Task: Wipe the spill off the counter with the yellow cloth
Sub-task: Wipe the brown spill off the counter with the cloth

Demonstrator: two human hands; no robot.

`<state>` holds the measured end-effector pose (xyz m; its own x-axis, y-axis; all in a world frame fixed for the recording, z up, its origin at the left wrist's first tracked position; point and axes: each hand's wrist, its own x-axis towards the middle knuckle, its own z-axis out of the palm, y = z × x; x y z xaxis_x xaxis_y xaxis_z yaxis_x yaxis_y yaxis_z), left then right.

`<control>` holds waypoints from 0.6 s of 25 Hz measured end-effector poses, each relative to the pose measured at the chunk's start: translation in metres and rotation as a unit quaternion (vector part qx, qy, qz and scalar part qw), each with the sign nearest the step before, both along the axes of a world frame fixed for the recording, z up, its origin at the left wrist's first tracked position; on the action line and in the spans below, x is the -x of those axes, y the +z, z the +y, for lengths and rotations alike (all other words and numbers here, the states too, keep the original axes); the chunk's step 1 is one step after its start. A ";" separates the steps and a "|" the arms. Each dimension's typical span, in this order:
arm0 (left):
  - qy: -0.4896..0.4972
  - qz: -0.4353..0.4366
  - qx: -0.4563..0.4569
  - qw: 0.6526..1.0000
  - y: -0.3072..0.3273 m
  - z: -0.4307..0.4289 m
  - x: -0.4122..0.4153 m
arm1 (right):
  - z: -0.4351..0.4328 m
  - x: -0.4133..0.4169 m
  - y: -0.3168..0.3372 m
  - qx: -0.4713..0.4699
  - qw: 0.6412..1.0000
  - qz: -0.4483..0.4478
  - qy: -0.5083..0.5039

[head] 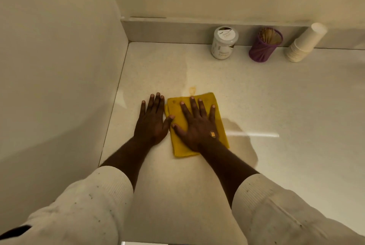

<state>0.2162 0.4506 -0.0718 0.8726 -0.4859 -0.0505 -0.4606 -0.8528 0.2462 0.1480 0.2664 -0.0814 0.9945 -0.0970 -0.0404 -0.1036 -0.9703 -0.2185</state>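
There are two hands: the left hand (151, 121) and the right hand (196, 126). There is one yellow cloth (221, 126). There is one small orange spill (192, 90) on the surface (276, 96). At the back stand one white jar (224, 44), one purple cup (263, 48) full of thin sticks, too many to count, and one stack of paper cups (305, 44).

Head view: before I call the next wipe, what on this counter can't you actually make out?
- Counter under the yellow cloth: hidden by the cloth and the right hand flat on it.
- Spill: only a faint stain beyond the cloth; its edges fade out.
- White jar label: too blurred to read fully.
- Purple cup: thin sticks inside, too small to identify.
- Left hand: palm contact underneath hidden.
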 end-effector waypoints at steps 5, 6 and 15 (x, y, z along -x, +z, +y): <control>0.008 -0.001 0.016 1.000 -0.009 -0.001 -0.005 | -0.012 -0.041 0.002 -0.005 1.000 0.023 -0.007; 0.011 -0.001 0.009 1.000 -0.010 -0.001 -0.005 | -0.015 -0.047 0.003 -0.008 1.000 0.026 -0.008; 0.015 0.004 0.001 1.000 -0.008 -0.002 -0.005 | -0.051 -0.058 0.009 -0.016 0.996 0.044 -0.070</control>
